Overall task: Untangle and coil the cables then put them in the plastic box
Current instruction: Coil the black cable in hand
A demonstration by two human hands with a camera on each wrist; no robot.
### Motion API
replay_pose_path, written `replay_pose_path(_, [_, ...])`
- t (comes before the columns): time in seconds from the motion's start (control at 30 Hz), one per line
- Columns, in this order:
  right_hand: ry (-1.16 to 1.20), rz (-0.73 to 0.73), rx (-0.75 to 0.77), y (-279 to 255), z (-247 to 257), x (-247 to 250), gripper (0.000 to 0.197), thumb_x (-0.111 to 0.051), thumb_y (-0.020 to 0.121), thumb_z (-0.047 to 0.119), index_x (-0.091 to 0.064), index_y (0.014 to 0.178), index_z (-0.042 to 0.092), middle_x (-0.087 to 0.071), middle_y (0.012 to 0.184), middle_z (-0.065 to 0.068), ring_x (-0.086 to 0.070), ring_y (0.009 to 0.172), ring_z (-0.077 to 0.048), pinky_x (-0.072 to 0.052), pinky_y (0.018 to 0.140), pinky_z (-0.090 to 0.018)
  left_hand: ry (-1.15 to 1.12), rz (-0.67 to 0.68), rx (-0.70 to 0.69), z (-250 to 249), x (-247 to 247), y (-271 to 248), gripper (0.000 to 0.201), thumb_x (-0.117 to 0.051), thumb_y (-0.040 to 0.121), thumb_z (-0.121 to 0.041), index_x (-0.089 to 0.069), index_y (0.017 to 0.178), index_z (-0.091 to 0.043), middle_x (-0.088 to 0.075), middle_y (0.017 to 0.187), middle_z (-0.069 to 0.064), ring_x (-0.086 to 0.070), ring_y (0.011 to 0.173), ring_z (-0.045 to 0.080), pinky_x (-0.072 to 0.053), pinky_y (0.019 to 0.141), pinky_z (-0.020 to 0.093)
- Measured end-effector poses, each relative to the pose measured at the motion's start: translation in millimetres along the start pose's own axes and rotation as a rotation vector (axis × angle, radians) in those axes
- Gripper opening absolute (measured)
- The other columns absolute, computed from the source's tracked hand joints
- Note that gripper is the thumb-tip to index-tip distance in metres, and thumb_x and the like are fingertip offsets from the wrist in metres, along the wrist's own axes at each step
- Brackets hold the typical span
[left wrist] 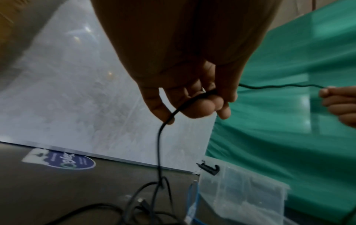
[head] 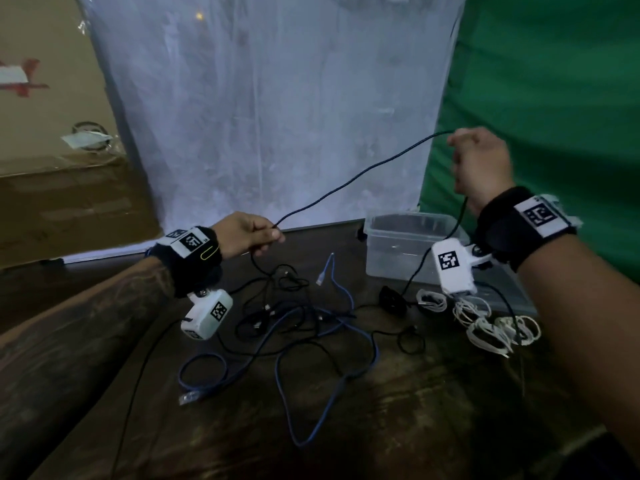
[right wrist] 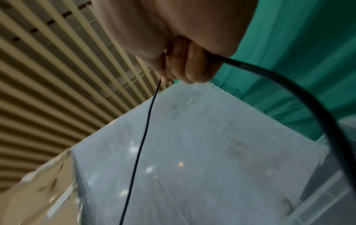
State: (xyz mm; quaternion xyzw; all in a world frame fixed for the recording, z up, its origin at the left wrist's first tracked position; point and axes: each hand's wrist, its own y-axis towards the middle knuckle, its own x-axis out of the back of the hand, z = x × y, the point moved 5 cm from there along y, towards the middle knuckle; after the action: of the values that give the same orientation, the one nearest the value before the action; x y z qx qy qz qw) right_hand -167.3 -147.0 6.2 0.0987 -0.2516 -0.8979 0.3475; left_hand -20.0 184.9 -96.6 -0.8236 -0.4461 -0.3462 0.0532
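Honestly, early days: both hands, left [head: 247,233] and right [head: 479,164], pinch one black cable [head: 349,183] stretched above the table [head: 398,410]. Box [head: 408,244] at far right looks empty; white coils [head: 485,323] sit beside it, and the tangle [head: 294,317] remains in the middle.

Left hand [left wrist: 185,91] pinches black cable [left wrist: 159,144].
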Motion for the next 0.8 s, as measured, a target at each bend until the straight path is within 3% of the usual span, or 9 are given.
replay_pose_path(0.13, [0.147, -0.12, -0.088, 12.5, -1.7, 23.7, 0.018, -0.044, 0.096, 0.017, -0.051, 0.08, 0.024, -0.037, 0.058, 0.007, -0.03, 0.038, -0.007, -0.022, 0.039, -0.014, -0.007, -0.055, 0.087, 18.6, 21.9, 2.1, 0.018, -0.058, 0.095, -0.016, -0.071, 0.086, -0.007, -0.064, 0.056, 0.001, -0.059, 0.049, 0.01, -0.048, 0.06, 0.026])
replay_pose_path(0.2, [0.178, -0.031, -0.115, 8.3, -3.4, 18.1, 0.017, -0.044, 0.095, 0.015, -0.049, 0.081, 0.023, -0.035, 0.049, 0.01, -0.025, 0.036, -0.006, -0.019, 0.04, -0.013, -0.091, -0.15, 0.113, 14.3, 36.2, 4.9, 0.019, -0.058, 0.095, -0.016, -0.07, 0.091, -0.001, -0.064, 0.054, 0.003, -0.06, 0.047, 0.013, -0.05, 0.064, 0.034])
replay_pose_path(0.33, [-0.03, 0.337, -0.128, -18.8, -0.4, -20.9, 0.014, -0.054, 0.091, 0.014, -0.058, 0.078, 0.018, -0.045, 0.049, 0.005, -0.035, 0.04, -0.012, -0.027, 0.043, -0.018, -0.146, -0.31, 0.021, -36.4, 53.3, 7.5, 0.022, -0.061, 0.093, -0.025, -0.072, 0.093, -0.006, -0.058, 0.05, 0.001, -0.052, 0.043, 0.013, -0.051, 0.058, 0.03])
replay_pose_path(0.43, [-0.417, 0.483, 0.031, -32.8, 2.0, -45.4, 0.007, -0.065, 0.089, 0.02, -0.066, 0.095, 0.017, -0.064, 0.089, -0.003, -0.057, 0.079, -0.019, -0.045, 0.067, -0.027, -0.183, -0.27, -0.058, -77.6, 52.4, 9.8, 0.022, -0.063, 0.092, -0.028, -0.074, 0.092, -0.009, -0.049, 0.048, -0.001, -0.042, 0.042, 0.014, -0.049, 0.054, 0.03])
replay_pose_path(0.47, [-0.543, 0.444, 0.129, -33.9, 5.6, -49.4, 0.025, -0.068, 0.088, 0.026, -0.064, 0.111, 0.017, -0.062, 0.11, -0.004, -0.058, 0.098, -0.02, -0.046, 0.083, -0.029, -0.171, -0.237, -0.068, -88.9, 49.2, 9.4, 0.022, -0.064, 0.091, -0.029, -0.075, 0.092, -0.01, -0.048, 0.048, -0.001, -0.041, 0.042, 0.014, -0.049, 0.054, 0.029])
replay_pose_path(0.53, [-0.597, 0.365, 0.348, -41.5, 23.8, -58.6, 0.056, -0.069, 0.087, 0.036, -0.049, 0.137, 0.019, -0.049, 0.14, -0.004, -0.047, 0.128, -0.021, -0.038, 0.107, -0.033, -0.132, -0.166, -0.086, -108.5, 40.9, 7.7, 0.022, -0.065, 0.09, -0.031, -0.075, 0.093, -0.011, -0.047, 0.049, 0.0, -0.04, 0.044, 0.015, -0.048, 0.052, 0.028])
replay_pose_path(0.6, [-0.53, 0.428, 0.474, -55.8, 41.7, -74.1, 0.063, -0.067, 0.09, 0.042, -0.044, 0.144, 0.02, -0.046, 0.147, 0.0, -0.042, 0.136, -0.016, -0.032, 0.113, -0.031, -0.1, -0.114, -0.121, -123.7, 32.3, 5.7, 0.022, -0.066, 0.089, -0.032, -0.076, 0.095, -0.012, -0.045, 0.051, 0.001, -0.039, 0.048, 0.017, -0.046, 0.051, 0.026])
replay_pose_path(0.7, [-0.519, 0.651, 0.457, -72.2, 49.9, -99.7, 0.042, -0.062, 0.094, 0.043, -0.06, 0.129, 0.019, -0.068, 0.121, 0.001, -0.061, 0.114, -0.012, -0.045, 0.104, -0.033, -0.079, -0.076, -0.178, -135.7, 23.2, 4.1, 0.019, -0.066, 0.089, -0.032, -0.077, 0.092, -0.016, -0.043, 0.052, 0.001, -0.038, 0.053, 0.019, -0.045, 0.052, 0.026])
replay_pose_path(0.8, [-0.429, 0.69, 0.394, -71.9, 57.6, -102.3, 0.027, -0.054, 0.1, 0.032, -0.07, 0.091, 0.012, -0.061, 0.067, 0.004, -0.058, 0.061, -0.011, -0.048, 0.068, -0.031, -0.1, -0.068, -0.195, -132.8, 19.3, 1.4, 0.022, -0.066, 0.089, -0.032, -0.076, 0.089, -0.013, -0.04, 0.053, 0.001, -0.036, 0.052, 0.016, -0.042, 0.052, 0.026])
